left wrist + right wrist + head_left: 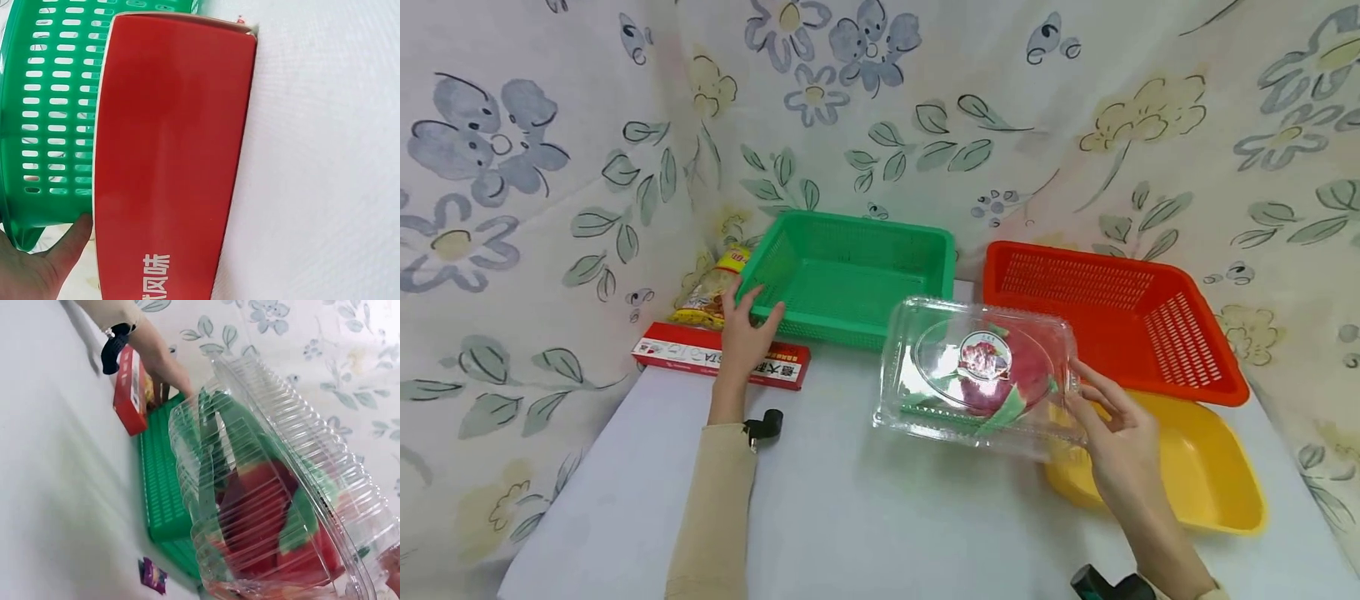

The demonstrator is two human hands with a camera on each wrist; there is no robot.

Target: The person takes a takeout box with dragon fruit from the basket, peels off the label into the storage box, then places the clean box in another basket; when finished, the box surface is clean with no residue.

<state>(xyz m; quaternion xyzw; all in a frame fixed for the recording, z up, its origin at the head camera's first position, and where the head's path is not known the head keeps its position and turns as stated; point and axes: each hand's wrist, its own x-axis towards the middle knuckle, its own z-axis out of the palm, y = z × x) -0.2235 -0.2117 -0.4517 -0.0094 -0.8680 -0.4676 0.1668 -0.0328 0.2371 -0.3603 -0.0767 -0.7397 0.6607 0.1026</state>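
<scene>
A clear plastic clamshell box [917, 367] with a round label hangs over the middle of the table, tilted. Inside shows a red fruit [256, 525] with green leaf-like scales, looking like dragon fruit. My right hand [1123, 442] grips the box by its right end. At the front left corner of the green basket [850, 333], my left hand [748, 333] touches the wall with fingers spread. Its thumb [74, 240] lies against the basket's corner below the rim. A red carton [681, 348] with white lettering lies under the left wrist, along the basket's front.
Behind the carton, a yellow-topped snack bag [703, 296] leans left of the green basket. A red basket [1075, 300] stands at the back right, with a yellow basin [1210, 467] in front of it. A small purple packet [154, 576] lies beside the green basket. Floral cloth hangs behind.
</scene>
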